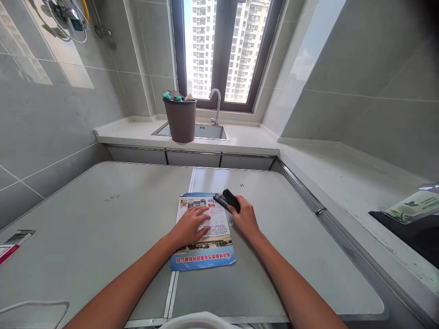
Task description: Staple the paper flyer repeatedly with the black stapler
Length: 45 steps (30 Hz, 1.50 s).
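Observation:
A printed leaflet point(206, 259) with a blue border, small pictures and red lettering lies across the seam of the folding table. My left hand point(192, 225) rests on it, fingers spread and stretched to the right. In my right hand point(245, 218) is a black stapler point(229, 200), gripped near its right end. The stapler's jaws point up and left, over the leaflet's upper right edge; whether they touch the paper I cannot tell. Small loose staples point(242, 185) lie behind the stapler, and several more dark slivers lie farther left on the table.
The grey table point(137, 237) fills the foreground. Behind it, a brown bin point(180, 121) stands at a sink point(211, 132) with a tap point(216, 106). A red-and-white packet point(13, 246) lies at the left edge. A plastic package point(416, 204) sits on the right ledge.

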Motion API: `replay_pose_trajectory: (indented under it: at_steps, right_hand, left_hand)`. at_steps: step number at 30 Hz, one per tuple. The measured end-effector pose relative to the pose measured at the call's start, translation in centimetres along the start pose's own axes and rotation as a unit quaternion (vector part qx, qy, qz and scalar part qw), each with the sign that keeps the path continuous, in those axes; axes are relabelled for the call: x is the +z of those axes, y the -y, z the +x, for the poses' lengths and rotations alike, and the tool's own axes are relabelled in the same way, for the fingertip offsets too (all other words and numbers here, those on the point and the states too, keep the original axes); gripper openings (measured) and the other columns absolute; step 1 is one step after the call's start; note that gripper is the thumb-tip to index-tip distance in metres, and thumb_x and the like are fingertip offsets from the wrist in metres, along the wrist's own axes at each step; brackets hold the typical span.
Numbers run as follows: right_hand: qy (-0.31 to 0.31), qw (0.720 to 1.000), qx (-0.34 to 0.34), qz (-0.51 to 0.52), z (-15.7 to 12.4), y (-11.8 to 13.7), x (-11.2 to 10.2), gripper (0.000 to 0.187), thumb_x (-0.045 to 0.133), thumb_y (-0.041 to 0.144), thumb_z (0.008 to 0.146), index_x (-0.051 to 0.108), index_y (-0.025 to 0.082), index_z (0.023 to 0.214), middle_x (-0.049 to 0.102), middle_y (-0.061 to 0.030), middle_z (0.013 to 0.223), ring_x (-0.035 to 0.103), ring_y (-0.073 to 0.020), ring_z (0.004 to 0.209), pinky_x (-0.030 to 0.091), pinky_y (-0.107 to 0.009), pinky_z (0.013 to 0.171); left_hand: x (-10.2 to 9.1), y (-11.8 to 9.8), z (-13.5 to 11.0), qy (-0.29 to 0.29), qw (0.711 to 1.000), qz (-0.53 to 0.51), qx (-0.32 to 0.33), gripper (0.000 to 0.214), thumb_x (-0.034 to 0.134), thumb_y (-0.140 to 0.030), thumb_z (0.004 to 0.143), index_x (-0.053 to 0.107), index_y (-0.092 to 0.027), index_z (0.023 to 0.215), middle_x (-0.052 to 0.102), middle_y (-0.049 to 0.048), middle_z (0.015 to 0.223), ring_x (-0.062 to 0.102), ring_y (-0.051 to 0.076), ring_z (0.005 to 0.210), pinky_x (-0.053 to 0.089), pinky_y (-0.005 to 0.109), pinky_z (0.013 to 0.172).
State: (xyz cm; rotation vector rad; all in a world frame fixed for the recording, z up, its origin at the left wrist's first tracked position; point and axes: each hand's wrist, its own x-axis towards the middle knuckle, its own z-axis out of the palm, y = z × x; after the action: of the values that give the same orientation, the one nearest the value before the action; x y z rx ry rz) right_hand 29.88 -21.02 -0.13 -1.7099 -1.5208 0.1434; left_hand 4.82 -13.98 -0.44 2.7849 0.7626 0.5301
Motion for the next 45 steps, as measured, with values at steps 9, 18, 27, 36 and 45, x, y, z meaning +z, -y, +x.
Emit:
replay_pose_trajectory:
  at_steps: [9, 18, 27, 36, 45]
  right_hand:
    - [0.186, 0.975, -0.121, -0.001, -2.6, 4.5, 2.7, 0.026, 0.066, 0.025, 0.095, 0.06, 0.024, 0.12, 0.069, -0.0065, 0.116, 0.063, -0.0234, 0.107, 0.049, -0.035, 0.089]
    - [0.302, 0.947, -0.105, -0.018, -0.8, 2.9, -1.0, 0.021, 0.07, 0.024, 0.085, 0.062, 0.023, 0.104, 0.067, -0.0043, 0.111, 0.062, -0.0216, 0.098, 0.046, -0.03, 0.081]
    - [0.422, 0.905, 0.056, -0.005, 1.1, -2.3, -8.2, 0.046, 0.076, 0.027, 0.071, 0.072, 0.025, 0.116, 0.072, -0.0044, 0.117, 0.065, -0.0285, 0.105, 0.05, -0.037, 0.088]
    - [0.439, 0.891, 0.112, -0.038, 1.3, -4.0, -9.8, 0.058, 0.077, 0.03, 0.069, 0.07, 0.024, 0.126, 0.071, -0.0059, 0.126, 0.064, -0.0314, 0.115, 0.05, -0.041, 0.097]
    - [0.473, 0.861, 0.162, -0.09, 1.6, -6.2, -11.9, 0.076, 0.085, 0.037, 0.063, 0.066, 0.028, 0.137, 0.066, -0.0066, 0.139, 0.059, -0.0351, 0.125, 0.045, -0.045, 0.107]
  left_hand:
    - [-0.4, 2.9, 0.1, -0.123, 0.969, 0.066, -0.206, 0.025, 0.056, -0.014, 0.089, 0.076, -0.021, 0.102, 0.07, 0.0109, 0.116, 0.062, 0.03, 0.113, 0.049, 0.047, 0.101]
    - [0.2, 2.4, 0.1, -0.103, 0.969, 0.064, -0.213, 0.031, 0.054, -0.018, 0.091, 0.072, -0.024, 0.115, 0.069, 0.0102, 0.123, 0.063, 0.029, 0.117, 0.043, 0.047, 0.106]
    - [0.5, 2.2, -0.1, -0.086, 0.972, 0.039, -0.215, 0.026, 0.053, -0.019, 0.092, 0.07, -0.024, 0.112, 0.066, 0.0102, 0.122, 0.063, 0.028, 0.113, 0.044, 0.048, 0.104]
    - [0.2, 2.0, 0.0, -0.085, 0.972, 0.04, -0.216, 0.025, 0.053, -0.019, 0.093, 0.07, -0.026, 0.109, 0.066, 0.0095, 0.119, 0.063, 0.028, 0.11, 0.045, 0.048, 0.101]
    - [-0.1, 1.8, 0.0, -0.079, 0.971, 0.041, -0.222, 0.025, 0.054, -0.019, 0.092, 0.07, -0.025, 0.11, 0.066, 0.0097, 0.119, 0.063, 0.029, 0.112, 0.044, 0.049, 0.103]
